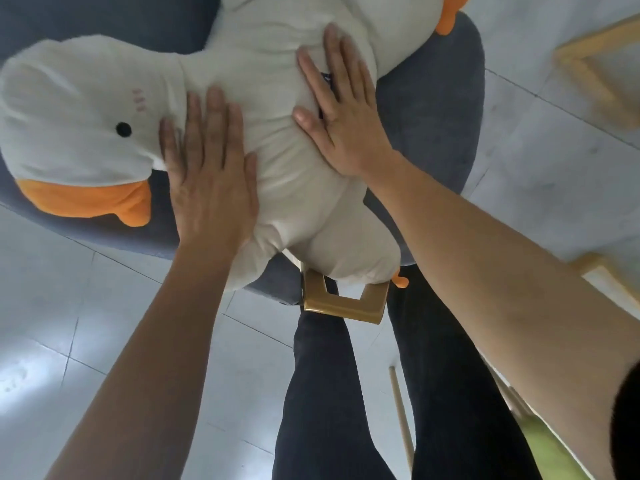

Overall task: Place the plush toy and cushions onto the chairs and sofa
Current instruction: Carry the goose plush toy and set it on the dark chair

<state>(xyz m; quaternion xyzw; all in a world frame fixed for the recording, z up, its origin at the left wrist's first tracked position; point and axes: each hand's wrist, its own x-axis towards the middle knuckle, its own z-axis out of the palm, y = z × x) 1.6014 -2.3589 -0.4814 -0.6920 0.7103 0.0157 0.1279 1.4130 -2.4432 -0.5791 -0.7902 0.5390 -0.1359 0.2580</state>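
Big white plush goose (277, 133) lying flat on a dark grey chair seat (433, 109) — head with black eye and orange beak (90, 200) near the seat's left edge, body across the middle, one orange foot (448, 15) at the far right edge, another tiny orange foot (400, 281) hanging past the near edge. Left hand (211, 181) flat on the goose's neck, fingers spread wide, gripping nothing. Right hand (341, 119) flat on the goose's belly, also spread wide, just pressing down. Golden chair leg (343, 304) under the near edge. Dark trousers (346, 393) below — pale tiled floor (86, 323) all around.
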